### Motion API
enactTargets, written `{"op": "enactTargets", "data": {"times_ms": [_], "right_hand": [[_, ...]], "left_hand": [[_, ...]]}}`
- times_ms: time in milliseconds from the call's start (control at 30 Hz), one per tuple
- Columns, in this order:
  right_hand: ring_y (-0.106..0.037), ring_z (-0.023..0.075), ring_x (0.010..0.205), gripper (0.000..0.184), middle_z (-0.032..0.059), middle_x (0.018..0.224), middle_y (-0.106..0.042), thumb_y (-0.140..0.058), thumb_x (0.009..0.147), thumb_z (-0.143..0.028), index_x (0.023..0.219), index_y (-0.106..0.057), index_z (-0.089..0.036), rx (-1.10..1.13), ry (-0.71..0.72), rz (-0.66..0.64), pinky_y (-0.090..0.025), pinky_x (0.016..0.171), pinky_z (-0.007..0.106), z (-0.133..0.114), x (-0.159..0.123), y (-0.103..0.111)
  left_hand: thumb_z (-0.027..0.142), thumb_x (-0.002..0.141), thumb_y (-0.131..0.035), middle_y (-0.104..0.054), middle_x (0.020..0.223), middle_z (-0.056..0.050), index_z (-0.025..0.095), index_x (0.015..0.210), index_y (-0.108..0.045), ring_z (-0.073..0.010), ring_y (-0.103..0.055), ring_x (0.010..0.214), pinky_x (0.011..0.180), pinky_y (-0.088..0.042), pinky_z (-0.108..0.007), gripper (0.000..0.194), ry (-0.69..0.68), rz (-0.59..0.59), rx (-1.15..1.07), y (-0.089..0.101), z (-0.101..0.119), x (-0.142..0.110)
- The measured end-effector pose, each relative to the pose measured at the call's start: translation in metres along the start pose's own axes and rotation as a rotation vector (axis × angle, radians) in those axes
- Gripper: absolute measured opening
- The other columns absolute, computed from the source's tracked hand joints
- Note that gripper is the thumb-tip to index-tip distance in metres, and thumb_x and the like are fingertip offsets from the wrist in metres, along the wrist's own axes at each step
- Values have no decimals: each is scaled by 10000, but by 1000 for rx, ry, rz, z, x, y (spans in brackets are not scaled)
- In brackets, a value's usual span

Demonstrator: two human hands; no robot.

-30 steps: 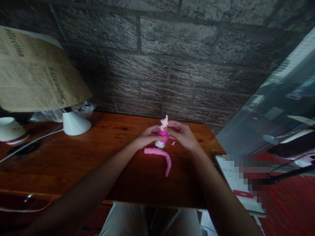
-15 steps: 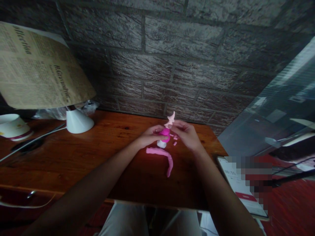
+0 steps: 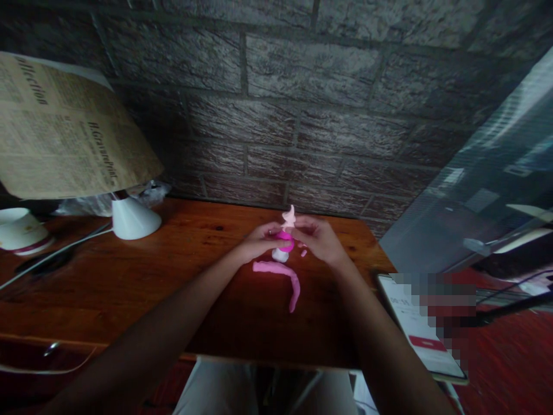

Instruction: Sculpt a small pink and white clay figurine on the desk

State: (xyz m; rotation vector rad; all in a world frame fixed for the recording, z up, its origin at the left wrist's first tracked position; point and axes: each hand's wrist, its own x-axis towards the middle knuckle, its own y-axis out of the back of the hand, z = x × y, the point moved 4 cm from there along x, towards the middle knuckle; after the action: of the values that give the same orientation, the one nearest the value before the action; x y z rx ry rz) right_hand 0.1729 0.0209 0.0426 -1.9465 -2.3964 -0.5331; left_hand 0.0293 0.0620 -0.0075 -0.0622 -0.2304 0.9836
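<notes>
Your left hand (image 3: 261, 242) curls snugly around the pink toy (image 3: 284, 242), likely to keep it steady. Your right hand (image 3: 318, 237) pinches its pale top (image 3: 288, 219), maybe to keep it straight. The pink roll (image 3: 295, 282) lies nearer you.

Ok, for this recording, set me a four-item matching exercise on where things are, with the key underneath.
Things:
1. Magenta rounded piece
2. Curved pink roll
3. Newspaper-print lampshade
4. Patterned cup

Places:
A. Above a white conical lamp base
B. Lying bent on the wooden table, in front of the person
C. On the table at the picture's left edge
D. Held in the left hand

Pairs: 1-D, 2-B, 3-A, 4-C
</notes>
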Motion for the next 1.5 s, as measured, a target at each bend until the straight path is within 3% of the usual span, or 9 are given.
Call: {"op": "enactTargets", "data": {"times_ms": [267, 433, 500, 667, 800, 900, 1000, 1233, 1500], "right_hand": [[-595, 106, 585, 471, 65, 1103, -686, -744, 716, -442, 1122, -640, -226, 128, -10, 30, -460, 383, 200, 0, 1, 5], [-620, 148, 597, 406, 40, 803, -695, -770, 681, -452, 971, -663, -190, 186, -110, 190, -501, 422, 239, 15, 5, 19], [-597, 139, 565, 376, 25, 733, -670, -752, 691, -482, 905, -660, -187, 161, -126, 188, -500, 417, 242, 19, 6, 20], [-559, 101, 575, 365, 15, 779, -655, -701, 748, -488, 926, -684, -170, -3, -69, -140, -482, 483, 216, 12, 0, 1], [-570, 112, 654, 320, 1, 789, -659, -781, 674, -371, 901, -697, -162, -184, -88, -487, -456, 571, 213, 6, -11, -25], [-552, 112, 643, 197, -13, 712, -642, -762, 678, -280, 816, -695, -156, -339, -108, -614, -401, 550, 203, 8, -15, -33], [-555, 118, 630, 113, -14, 687, -632, -716, 692, -222, 778, -677, -160, -363, -112, -567, -389, 542, 209, 11, -12, -29], [-570, 129, 672, 169, 1, 757, -639, -677, 743, -278, 861, -644, -161, -128, 34, -256, -427, 609, 242, 6, -1, -8], [-576, 134, 683, 211, 16, 791, -662, -656, 782, -304, 932, -692, -159, -215, 115, -74, -434, 624, 255, -5, 1, 7]], "left_hand": [[234, 639, -816, -699, 888, -25, 148, 958, -643, -153, -659, 836, 815, -472, -293, 373, -10, 29, -45, 3, -2, 2], [259, 627, -817, -706, 886, -19, 152, 898, -665, -135, -653, 819, 803, -473, -267, 328, -34, 141, -99, 13, 1, 6], [258, 617, -818, -707, 885, -14, 153, 883, -673, -132, -648, 820, 816, -469, -268, 321, -80, 227, -104, 20, 4, 7], [281, 618, -808, -708, 859, -14, 155, 856, -663, -148, -637, 809, 800, -467, -280, 306, -174, 417, 13, 35, 8, 7], [302, 602, -819, -699, 853, -5, 164, 851, -640, -158, -640, 832, 819, -468, -295, 336, -174, 433, 60, 35, 9, 7], [314, 616, -813, -701, 891, -10, 172, 861, -628, -170, -642, 891, 852, -468, -304, 338, -168, 406, 83, 32, 9, 8], [322, 659, -780, -705, 954, -20, 183, 890, -624, -178, -635, 965, 899, -455, -307, 312, -179, 373, 106, 31, 9, 10], [318, 695, -748, -693, 964, -24, 186, 914, -614, -172, -636, 942, 889, -460, -316, 289, -176, 368, 163, 33, 9, 8], [411, 713, -736, -715, 946, -39, 175, 907, -669, -174, -645, 905, 882, -481, -318, 313, -162, 407, 154, 34, 9, 7]]}}
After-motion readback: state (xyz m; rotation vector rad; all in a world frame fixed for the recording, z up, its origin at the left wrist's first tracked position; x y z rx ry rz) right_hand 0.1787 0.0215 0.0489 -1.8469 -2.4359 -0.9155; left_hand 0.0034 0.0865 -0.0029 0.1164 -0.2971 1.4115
